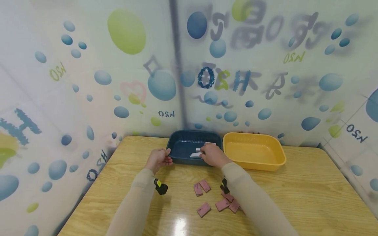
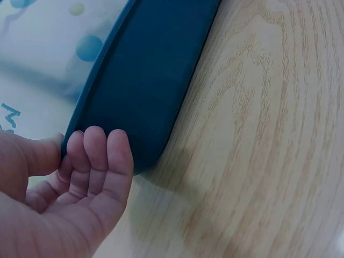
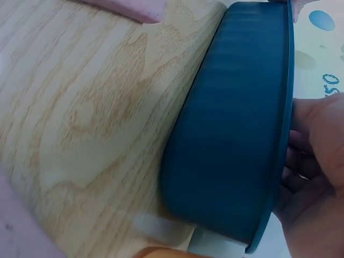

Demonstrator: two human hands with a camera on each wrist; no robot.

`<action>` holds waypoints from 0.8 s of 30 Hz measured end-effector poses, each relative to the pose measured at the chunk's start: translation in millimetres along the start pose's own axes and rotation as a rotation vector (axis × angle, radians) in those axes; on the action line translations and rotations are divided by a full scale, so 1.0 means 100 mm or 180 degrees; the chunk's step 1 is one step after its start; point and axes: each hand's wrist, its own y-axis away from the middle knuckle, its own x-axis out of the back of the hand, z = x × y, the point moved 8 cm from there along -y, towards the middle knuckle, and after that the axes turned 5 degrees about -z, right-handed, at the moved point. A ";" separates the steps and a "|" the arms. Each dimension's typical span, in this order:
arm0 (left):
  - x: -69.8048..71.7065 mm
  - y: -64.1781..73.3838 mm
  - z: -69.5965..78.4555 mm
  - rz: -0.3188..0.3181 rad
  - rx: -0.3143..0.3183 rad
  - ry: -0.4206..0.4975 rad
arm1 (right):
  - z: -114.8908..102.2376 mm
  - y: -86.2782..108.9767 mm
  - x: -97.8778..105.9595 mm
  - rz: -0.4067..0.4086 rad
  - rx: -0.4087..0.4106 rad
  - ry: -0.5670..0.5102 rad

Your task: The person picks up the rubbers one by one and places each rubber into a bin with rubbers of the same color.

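My left hand (image 1: 158, 160) pinches the left front corner of a dark blue plastic basin (image 1: 189, 161). In the left wrist view, the thumb of my left hand (image 2: 86, 188) is at the rim and the curled fingers lie against the outer wall. Over the right part of the basin, my right hand (image 1: 215, 155) holds thin white flat pieces (image 1: 195, 155); their exact kind is unclear. The right wrist view shows my right hand (image 3: 317, 166) behind the basin's rim (image 3: 287, 107), its fingertips and the white pieces hidden by the wall.
A yellow basin (image 1: 254, 166) stands right beside the blue one. Several pink rectangular pieces (image 1: 204, 209) lie scattered on the wooden table (image 1: 310, 196), some partly behind my right forearm. A printed curtain (image 1: 189, 108) with blue and green dots rises behind the basins.
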 end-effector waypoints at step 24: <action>0.00 0.00 0.00 -0.0004 0.0002 0.0012 | 0.04 -0.10 -0.11 -0.0069 -0.0204 -0.0261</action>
